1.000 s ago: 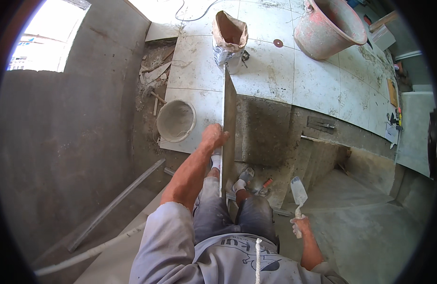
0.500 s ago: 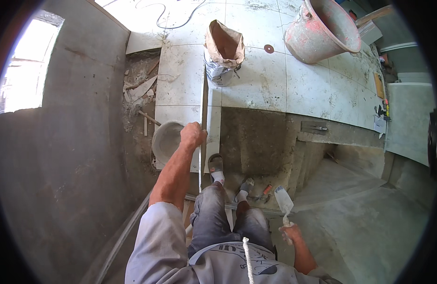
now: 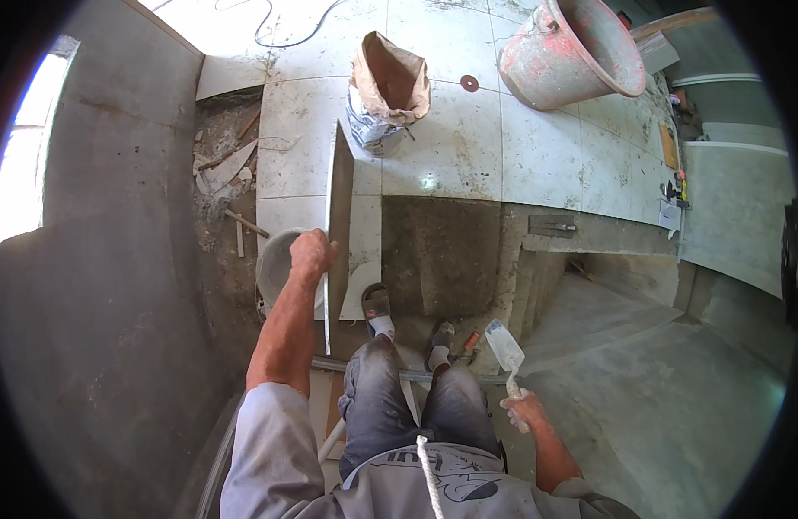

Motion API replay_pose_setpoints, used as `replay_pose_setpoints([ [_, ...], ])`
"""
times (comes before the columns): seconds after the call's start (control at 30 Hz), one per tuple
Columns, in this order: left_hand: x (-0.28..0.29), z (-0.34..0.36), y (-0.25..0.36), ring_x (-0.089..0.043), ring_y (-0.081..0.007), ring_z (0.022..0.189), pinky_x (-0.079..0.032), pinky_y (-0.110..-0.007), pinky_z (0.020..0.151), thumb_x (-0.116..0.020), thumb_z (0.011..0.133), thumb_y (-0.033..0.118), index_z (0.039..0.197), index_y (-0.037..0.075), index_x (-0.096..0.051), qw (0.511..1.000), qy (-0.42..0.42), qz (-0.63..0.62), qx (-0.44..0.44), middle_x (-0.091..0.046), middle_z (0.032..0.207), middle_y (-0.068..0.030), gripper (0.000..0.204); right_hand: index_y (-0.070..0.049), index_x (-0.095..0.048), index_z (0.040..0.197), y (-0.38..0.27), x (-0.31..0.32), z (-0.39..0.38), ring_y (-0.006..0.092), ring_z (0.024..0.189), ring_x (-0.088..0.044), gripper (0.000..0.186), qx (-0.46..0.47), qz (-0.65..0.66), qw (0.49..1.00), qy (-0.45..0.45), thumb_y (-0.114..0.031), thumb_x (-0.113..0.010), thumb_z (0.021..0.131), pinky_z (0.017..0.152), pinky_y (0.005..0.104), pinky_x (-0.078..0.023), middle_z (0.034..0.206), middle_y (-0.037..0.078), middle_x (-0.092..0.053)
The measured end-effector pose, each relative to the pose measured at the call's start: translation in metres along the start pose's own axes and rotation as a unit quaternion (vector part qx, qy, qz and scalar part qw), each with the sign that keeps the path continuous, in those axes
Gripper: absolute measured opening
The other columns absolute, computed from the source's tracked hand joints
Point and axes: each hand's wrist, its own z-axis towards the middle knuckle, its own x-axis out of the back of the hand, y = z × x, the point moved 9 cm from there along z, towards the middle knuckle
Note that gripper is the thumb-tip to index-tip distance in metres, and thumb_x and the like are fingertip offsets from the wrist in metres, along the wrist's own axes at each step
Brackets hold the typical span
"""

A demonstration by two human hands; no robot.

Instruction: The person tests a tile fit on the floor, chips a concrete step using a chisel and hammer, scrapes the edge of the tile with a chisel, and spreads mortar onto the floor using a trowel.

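Note:
My left hand (image 3: pixel 312 253) grips the edge of a large grey floor tile (image 3: pixel 337 199) that stands upright on its side, just left of a bare patch of grey mortar bed (image 3: pixel 442 251). My right hand (image 3: pixel 522 407) holds a trowel (image 3: pixel 506 346) by its handle, blade pointing up and smeared with pale mortar, low at my right side. My feet in sandals (image 3: pixel 377 310) stand at the near edge of the mortar patch.
A white bucket (image 3: pixel 274 268) sits behind my left hand. An open sack (image 3: pixel 389 86) and a big reddish tub (image 3: pixel 572 52) stand on the laid white tiles (image 3: pixel 451 147). A notched trowel (image 3: pixel 552 227) lies on the step edge. Rubble (image 3: pixel 226 164) lies by the left wall.
The upright tile has swung left, away from the mortar patch, with my left hand still on its edge. The right hand with the trowel has barely moved.

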Motion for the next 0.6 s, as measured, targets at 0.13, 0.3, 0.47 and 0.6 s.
replay_pose_setpoints([
  [0.13,-0.005,-0.014,-0.002,-0.064,-0.034,0.085,-0.05,-0.042,0.074,-0.063,0.077,0.037,0.086,0.001,-0.066,0.999,0.039,-0.011,0.018,-0.065,0.088,-0.021,0.037,0.0,-0.058,0.091,-0.005,0.0,0.013,0.0164,0.049,-0.058,0.032,-0.003,0.017,1.0,-0.014,-0.02,-0.071,0.069,0.046,0.0316,-0.049,0.063,0.007,-0.059],
  [0.3,-0.008,-0.058,0.0,-0.061,-0.0333,0.078,-0.048,-0.045,0.067,-0.06,0.082,0.029,0.086,0.008,-0.061,0.959,0.276,-0.067,0.0,-0.062,0.08,-0.0138,0.022,-0.001,-0.058,0.091,-0.022,0.007,0.046,0.019,0.053,-0.062,0.035,0.074,-0.088,0.993,-0.04,-0.026,-0.069,0.069,0.053,0.0328,-0.051,0.067,0.01,-0.063],
  [0.47,-0.051,-0.116,-0.028,-0.059,-0.0378,0.077,-0.045,-0.047,0.065,-0.049,0.09,0.03,0.089,0.008,-0.051,0.949,0.277,-0.099,0.109,-0.06,0.079,-0.0172,0.022,0.0,-0.056,0.096,-0.019,0.046,0.1,0.0218,0.056,-0.063,0.043,0.131,-0.094,0.987,-0.015,-0.032,-0.067,0.069,0.06,0.0353,-0.052,0.071,0.013,-0.065],
  [0.6,-0.089,-0.135,-0.032,-0.058,-0.0421,0.076,-0.044,-0.049,0.063,-0.042,0.094,0.038,0.093,0.01,-0.047,0.948,0.24,-0.068,0.199,-0.06,0.079,-0.0193,0.028,0.001,-0.055,0.095,0.001,0.108,0.124,0.022,0.055,-0.063,0.042,0.216,-0.128,0.964,0.087,-0.031,-0.067,0.069,0.058,0.036,-0.052,0.069,0.013,-0.063],
])
